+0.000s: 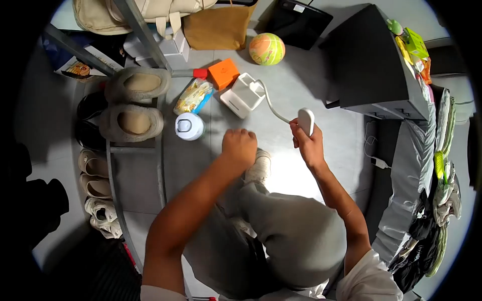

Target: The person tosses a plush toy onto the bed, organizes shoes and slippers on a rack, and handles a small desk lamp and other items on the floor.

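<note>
My right hand [309, 145] is closed around the white oval head of a gooseneck desk lamp [306, 121]. Its bent neck runs back to a white box-shaped base [242, 98] on the floor, and bright light falls below my hand. My left hand [240, 149] is a fist above the floor, back of the hand toward me; whatever its fingers hold, if anything, is hidden. Close to that fist stands a white round-topped container [189, 126]. Behind the container are a pack with a yellow and blue wrapper [194, 96] and an orange box [224, 73], beside the lamp base.
A metal rack with grey slippers [134, 123] and several other shoes stands at left. A ball [267, 49] and a brown bag [218, 27] sit at the back. On the right are a dark cabinet [376, 65] and a bed edge with clothes [447, 200].
</note>
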{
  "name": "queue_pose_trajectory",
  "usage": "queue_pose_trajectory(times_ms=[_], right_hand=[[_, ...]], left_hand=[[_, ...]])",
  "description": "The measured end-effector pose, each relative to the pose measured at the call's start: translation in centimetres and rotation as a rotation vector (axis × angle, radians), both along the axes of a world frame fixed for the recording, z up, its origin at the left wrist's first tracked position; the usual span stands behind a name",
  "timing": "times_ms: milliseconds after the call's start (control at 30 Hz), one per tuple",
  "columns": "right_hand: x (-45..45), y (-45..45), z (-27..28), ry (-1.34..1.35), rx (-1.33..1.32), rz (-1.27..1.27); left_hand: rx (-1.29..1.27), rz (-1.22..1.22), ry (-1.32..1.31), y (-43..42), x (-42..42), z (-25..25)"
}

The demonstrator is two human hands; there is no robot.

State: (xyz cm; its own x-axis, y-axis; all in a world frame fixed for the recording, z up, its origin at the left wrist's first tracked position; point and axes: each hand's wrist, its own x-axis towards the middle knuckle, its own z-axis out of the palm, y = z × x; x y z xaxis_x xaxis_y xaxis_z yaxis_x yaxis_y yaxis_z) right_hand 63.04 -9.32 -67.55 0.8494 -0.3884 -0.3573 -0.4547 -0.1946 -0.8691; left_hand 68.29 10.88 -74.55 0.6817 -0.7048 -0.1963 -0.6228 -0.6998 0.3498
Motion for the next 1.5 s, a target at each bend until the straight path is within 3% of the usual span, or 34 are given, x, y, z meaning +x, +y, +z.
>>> queue_pose_trajectory(times_ms=[67, 167, 333, 400, 600, 667, 700, 933, 1100, 1200, 1300, 1367, 1500], right_hand=[[0.5, -0.7, 1.2, 0.000, -0.113, 0.108], [1.1, -1.9, 2.5, -0.013, -0.269, 0.308], [-0.1, -4.9, 1.9, -0.071, -0.371, 0.578], [-0.7, -5.5, 1.4, -0.064, -0.329, 0.560], [-2.5, -7.1, 0.4, -0.008, -0.299, 0.609], [-3.5, -8.4, -0.5, -0.084, -0.475, 0.668], [-3.8, -8.5, -0.4, -0.134, -0.505, 0.650], [1.9, -5.9, 3.3, -0.569, -0.656, 0.471], [9.9, -4.0, 5.1, -0.728, -0.792, 0.624], [12.0, -3.0, 6.5, -0.733, -0.903, 0.814], [12.0, -2.5, 7.4, -0.643, -0.967, 0.890], [11.7, -2.8, 7.1, -0.667, -0.938, 0.827], [11.1, -3.8, 6.8, -0.741, -0.906, 0.865]], left_hand=[[-0.033, 0.129, -0.091, -0.6, 1.3, -2.8], [0.002, 0.430, 0.097, -1.5, 3.1, -3.2], [-0.160, 0.547, 0.017, -3.5, 5.3, -3.3], [-0.181, 0.562, 0.021, -4.3, 6.7, -3.7], [-0.229, 0.352, -0.083, -6.8, 9.1, -8.0], [-0.210, 0.308, -0.061, -7.7, 9.4, -8.0], [-0.252, 0.308, -0.160, -7.8, 9.1, -8.1], [-0.149, 0.315, -0.210, -8.7, 7.9, -8.6], [-0.189, 0.371, -0.237, -8.8, 7.5, -8.2], [-0.371, 0.473, -0.059, -9.6, 7.8, -15.0], [-0.489, 0.459, 0.008, -10.1, 8.6, -16.3], [-0.358, 0.316, -0.042, -8.7, 9.0, -12.0], [-0.650, 0.264, 0.068, -7.3, 9.4, -10.4]])
